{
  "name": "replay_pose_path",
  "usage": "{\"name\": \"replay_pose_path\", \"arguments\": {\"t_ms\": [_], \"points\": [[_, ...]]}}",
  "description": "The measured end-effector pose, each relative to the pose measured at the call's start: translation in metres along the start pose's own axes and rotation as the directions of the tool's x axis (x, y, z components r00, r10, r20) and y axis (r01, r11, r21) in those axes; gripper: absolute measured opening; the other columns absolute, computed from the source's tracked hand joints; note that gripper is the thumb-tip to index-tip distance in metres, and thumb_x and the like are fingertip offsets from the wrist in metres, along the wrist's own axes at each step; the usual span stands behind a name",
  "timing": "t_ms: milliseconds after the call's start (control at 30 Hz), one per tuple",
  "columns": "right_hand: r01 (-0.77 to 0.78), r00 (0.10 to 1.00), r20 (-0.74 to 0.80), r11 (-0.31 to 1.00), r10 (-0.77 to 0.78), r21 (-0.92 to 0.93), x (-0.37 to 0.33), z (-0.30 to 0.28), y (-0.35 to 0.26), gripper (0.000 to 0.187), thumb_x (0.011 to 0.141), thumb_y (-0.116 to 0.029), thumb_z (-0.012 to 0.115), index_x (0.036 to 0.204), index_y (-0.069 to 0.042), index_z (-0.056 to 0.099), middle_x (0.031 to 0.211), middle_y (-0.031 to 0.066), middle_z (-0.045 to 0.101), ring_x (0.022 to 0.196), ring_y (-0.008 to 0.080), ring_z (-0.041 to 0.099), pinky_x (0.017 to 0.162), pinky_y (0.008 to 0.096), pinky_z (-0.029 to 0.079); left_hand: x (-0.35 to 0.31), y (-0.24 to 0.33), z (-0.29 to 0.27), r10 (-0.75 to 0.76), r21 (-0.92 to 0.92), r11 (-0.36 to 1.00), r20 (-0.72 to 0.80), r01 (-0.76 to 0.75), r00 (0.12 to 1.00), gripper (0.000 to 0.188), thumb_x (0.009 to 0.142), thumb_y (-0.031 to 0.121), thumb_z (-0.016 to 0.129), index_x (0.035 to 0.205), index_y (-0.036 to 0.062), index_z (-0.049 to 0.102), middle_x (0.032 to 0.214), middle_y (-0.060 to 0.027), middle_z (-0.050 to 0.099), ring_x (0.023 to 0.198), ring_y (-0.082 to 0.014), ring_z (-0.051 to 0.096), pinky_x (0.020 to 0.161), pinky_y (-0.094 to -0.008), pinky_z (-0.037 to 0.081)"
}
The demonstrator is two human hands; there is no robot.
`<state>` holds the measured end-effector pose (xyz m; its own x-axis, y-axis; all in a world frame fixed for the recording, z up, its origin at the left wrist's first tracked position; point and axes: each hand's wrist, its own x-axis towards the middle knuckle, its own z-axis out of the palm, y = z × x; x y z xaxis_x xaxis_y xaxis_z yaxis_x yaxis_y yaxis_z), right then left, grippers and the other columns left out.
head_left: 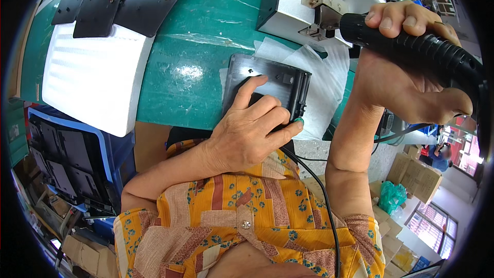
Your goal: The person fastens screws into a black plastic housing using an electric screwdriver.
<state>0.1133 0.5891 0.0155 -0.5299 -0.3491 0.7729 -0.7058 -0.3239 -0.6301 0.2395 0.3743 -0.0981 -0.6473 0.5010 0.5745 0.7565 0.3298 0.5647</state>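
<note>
My right hand (406,67) is raised at the right, its fingers wrapped round a black, ribbed electric screwdriver (370,33). The screwdriver lies almost level, its front end pointing left at the small metal outlet (328,18) of a silver box-shaped machine (298,7). Whether its tip touches the outlet cannot be made out. My left hand (252,128) holds a flat black panel (267,69) on the table, fingers curled over its near part and one finger stretched across its face. A small green thing (299,120) shows at the thumb tip; the panel's near edge is hidden.
White sheeting (329,82) lies under the panel on the green table (190,46). Several black panels (98,13) rest on a white foam block (92,72) at left. A blue crate (103,144) holds more dark panels below. A black cable (327,201) crosses my front.
</note>
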Motion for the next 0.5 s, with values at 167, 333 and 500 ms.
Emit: {"name": "replay_pose_path", "arguments": {"t_ms": [167, 333, 500], "points": [[-0.057, 0.983, -0.169, 0.995, 0.07, 0.079, -0.003, 0.012, 0.0, 0.095, 0.077, -0.095, 0.046, 0.123, -0.014, 0.066, 0.101, 0.0115, 0.06, 0.084, 0.0248, 0.057, 0.076, 0.0445, 0.049, -0.001, -0.001, 0.001, 0.004, 0.008, 1.0, -0.002, -0.004, 1.0, 0.025, 0.078, 0.01, 0.075, 0.102, 0.0156, 0.078, 0.083, 0.002, 0.055, 0.085, -0.0165, 0.058, 0.111, -0.0574, 0.04], [-0.014, 0.994, -0.112, 1.0, 0.013, -0.004, -0.004, 0.0, -0.001, 0.096, 0.076, -0.096, 0.046, 0.121, -0.014, 0.066, 0.099, 0.0118, 0.059, 0.083, 0.0247, 0.057, 0.075, 0.0435, 0.049, -0.002, -0.001, 0.001, 0.001, 0.01, 1.0, 0.003, -0.001, 1.0, 0.024, 0.079, 0.01, 0.075, 0.102, 0.0157, 0.079, 0.083, 0.002, 0.055, 0.085, -0.0161, 0.058, 0.111, -0.0575, 0.04], [0.012, 0.998, -0.058, 0.999, -0.015, -0.043, -0.003, -0.002, -0.002, 0.096, 0.077, -0.096, 0.046, 0.12, -0.013, 0.066, 0.1, 0.0118, 0.059, 0.083, 0.0247, 0.057, 0.074, 0.0427, 0.049, -0.001, -0.001, 0.001, 0.001, 0.01, 1.0, 0.001, -0.001, 1.0, 0.024, 0.079, 0.01, 0.074, 0.101, 0.0156, 0.079, 0.083, 0.0021, 0.055, 0.085, -0.0159, 0.058, 0.111, -0.0576, 0.041]]}}
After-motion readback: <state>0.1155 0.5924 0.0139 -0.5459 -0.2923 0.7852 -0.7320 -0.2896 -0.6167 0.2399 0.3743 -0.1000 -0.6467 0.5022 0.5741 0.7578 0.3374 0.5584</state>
